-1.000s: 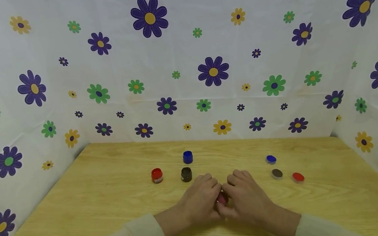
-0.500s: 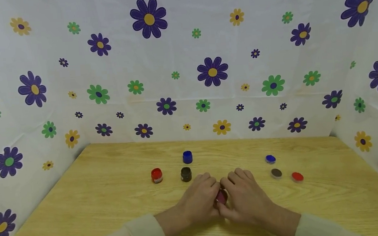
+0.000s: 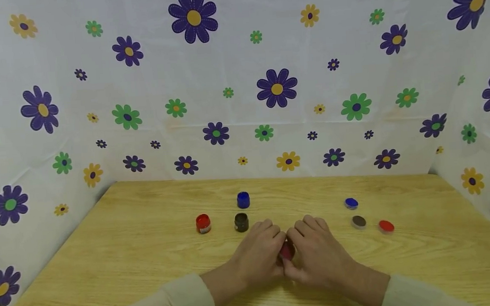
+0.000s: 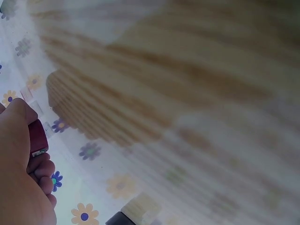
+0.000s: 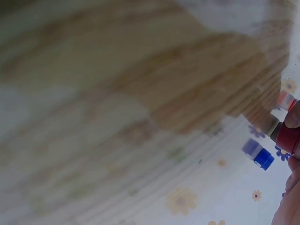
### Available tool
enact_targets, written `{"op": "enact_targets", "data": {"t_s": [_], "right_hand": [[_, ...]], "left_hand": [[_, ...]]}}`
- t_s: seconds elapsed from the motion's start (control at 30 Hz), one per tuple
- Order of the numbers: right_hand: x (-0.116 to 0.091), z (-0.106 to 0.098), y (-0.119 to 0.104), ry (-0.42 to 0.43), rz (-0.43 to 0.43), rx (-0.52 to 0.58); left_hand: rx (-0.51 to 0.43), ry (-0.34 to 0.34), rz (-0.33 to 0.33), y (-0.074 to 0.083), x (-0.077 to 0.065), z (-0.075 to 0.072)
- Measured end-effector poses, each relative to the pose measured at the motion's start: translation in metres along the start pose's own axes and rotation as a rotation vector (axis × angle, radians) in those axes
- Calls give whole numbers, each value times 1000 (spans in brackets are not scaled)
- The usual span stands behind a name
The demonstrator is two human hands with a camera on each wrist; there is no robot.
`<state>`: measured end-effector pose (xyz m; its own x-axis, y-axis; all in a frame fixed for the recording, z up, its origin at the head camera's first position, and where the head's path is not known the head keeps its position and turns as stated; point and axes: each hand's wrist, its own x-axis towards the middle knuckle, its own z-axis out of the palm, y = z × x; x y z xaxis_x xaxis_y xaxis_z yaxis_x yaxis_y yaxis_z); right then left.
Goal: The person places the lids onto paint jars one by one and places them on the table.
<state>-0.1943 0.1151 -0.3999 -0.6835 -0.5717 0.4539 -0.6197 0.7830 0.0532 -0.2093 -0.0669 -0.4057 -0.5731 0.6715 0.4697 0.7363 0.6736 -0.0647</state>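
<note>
A small dark red paint jar (image 3: 287, 251) is between both hands, low over the front middle of the table. My left hand (image 3: 260, 251) grips it from the left, and my right hand (image 3: 317, 251) grips it from the right with the thumb at its near side. Curled fingers hide most of the jar in the head view. In the left wrist view part of the dark red jar (image 4: 38, 137) shows between thumb and fingers. At the right edge of the right wrist view, the jar (image 5: 287, 139) is held between thumb and fingers too.
Uncapped red (image 3: 203, 223), blue (image 3: 243, 200) and black paint jars (image 3: 241, 222) stand left of centre on the wooden table (image 3: 149, 254). Blue (image 3: 351, 204), dark (image 3: 358, 222) and red lids (image 3: 386, 227) lie to the right. A flower-patterned cloth (image 3: 222, 69) encloses the table's back and sides.
Both hands keep their hold on the dark red jar with only slight finger shifts. The head view has tilted a little, so the whole scene sits slightly higher. Jars and lids stay put.
</note>
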Motion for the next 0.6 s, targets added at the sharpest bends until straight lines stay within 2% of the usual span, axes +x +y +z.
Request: {"op": "enact_targets", "data": {"t_s": [0.6], "right_hand": [[1, -1, 0, -21, 24, 2]], "left_hand": [[14, -37, 16, 1, 2, 0]]}}
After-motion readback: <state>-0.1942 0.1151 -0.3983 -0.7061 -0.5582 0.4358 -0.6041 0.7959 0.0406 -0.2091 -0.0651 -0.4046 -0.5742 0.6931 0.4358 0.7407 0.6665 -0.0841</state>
